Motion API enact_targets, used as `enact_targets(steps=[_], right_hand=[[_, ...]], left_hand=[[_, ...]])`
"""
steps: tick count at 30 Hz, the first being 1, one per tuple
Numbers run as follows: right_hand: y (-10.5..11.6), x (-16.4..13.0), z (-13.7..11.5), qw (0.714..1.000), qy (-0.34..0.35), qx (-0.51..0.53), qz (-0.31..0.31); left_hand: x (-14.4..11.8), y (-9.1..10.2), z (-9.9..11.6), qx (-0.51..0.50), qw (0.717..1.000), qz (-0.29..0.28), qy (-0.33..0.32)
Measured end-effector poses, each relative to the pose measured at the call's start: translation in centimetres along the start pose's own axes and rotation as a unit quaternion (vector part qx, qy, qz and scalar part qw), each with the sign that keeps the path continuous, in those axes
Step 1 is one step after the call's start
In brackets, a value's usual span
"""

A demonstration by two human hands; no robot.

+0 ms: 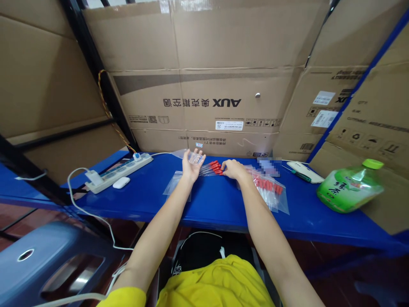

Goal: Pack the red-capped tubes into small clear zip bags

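Observation:
My left hand (192,167) is turned palm up with its fingers curled, holding a clear plastic bag (179,155). Just right of it lies a bundle of thin pen-like sticks with red ends (211,168). The fingers of my right hand (234,169) are closed at the red ends of that bundle; exactly how many they grip is hidden. Beside my left wrist, flat clear bags (174,184) rest on the blue table. Under and beyond my right forearm are clear bags containing more red-ended sticks (267,186).
The blue table (217,204) is backed by cardboard (204,51). At left are a white power strip (119,172), a small white case (121,182) and a cable. To the right stand a green-labelled bottle (348,187) and a green-handled tool (302,175). A stool (60,238) is lower left.

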State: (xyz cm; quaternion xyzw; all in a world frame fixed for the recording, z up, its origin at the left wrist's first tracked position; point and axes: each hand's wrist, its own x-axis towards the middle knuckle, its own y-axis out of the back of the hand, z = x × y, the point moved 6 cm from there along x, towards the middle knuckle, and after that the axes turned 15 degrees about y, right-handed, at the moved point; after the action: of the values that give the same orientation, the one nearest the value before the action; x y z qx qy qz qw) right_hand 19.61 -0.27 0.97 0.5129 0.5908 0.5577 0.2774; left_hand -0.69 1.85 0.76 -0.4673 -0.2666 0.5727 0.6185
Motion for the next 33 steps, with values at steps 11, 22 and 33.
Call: enact_targets(steps=[11, 22, 33], right_hand=[[-0.6, 0.5, 0.7, 0.993, 0.039, 0.111, 0.010], [3.8, 0.9, -0.5, 0.935, 0.091, 0.269, 0.214], [3.4, 1.1, -6.7, 0.814, 0.173, 0.486, 0.267]], left_hand=[[0.0, 0.1, 0.5, -0.008, 1.000, -0.004, -0.015], [0.2, 0.7, 1.5, -0.031, 0.999, 0.008, -0.040], [-0.5, 0.0, 2.0, -0.057, 0.997, -0.012, -0.060]])
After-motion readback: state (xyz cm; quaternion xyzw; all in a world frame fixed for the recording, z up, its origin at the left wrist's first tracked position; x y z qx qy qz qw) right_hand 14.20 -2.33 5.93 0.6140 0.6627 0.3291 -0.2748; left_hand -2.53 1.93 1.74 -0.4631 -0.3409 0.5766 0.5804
